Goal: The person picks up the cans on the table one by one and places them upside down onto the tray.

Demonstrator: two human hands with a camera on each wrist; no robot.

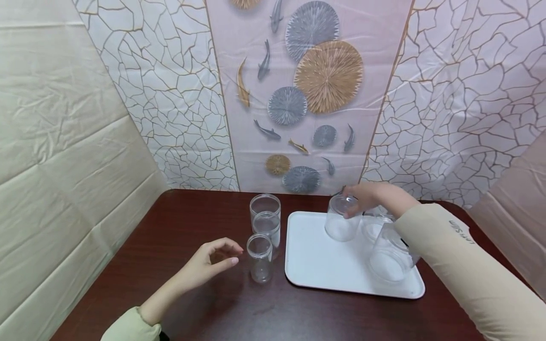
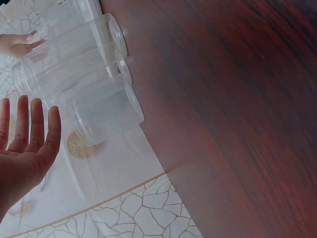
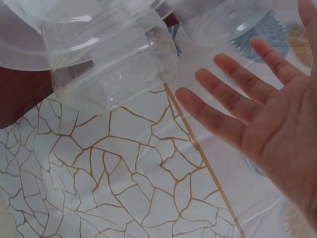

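Note:
Three clear jars stand in a row on the dark table, from a larger back jar (image 1: 259, 204) through a middle jar (image 1: 266, 223) to a small front jar (image 1: 260, 267). My left hand (image 1: 204, 265) hovers just left of the small jar, fingers loosely bent and holding nothing. Over the white tray (image 1: 315, 265), my right hand (image 1: 370, 195) is at the top of a clear jar (image 1: 339, 227). The right wrist view shows the fingers (image 3: 235, 91) straight and spread. Further clear jars, including a wide jar (image 1: 388, 265), stand on the tray's right side, partly hidden by my right forearm.
A wooden table (image 1: 204, 312) carries the tray and jars. Behind it hangs a patterned cloth (image 1: 298, 156) close to the table's back edge. A pale cloth wall (image 1: 77, 156) rises on the left.

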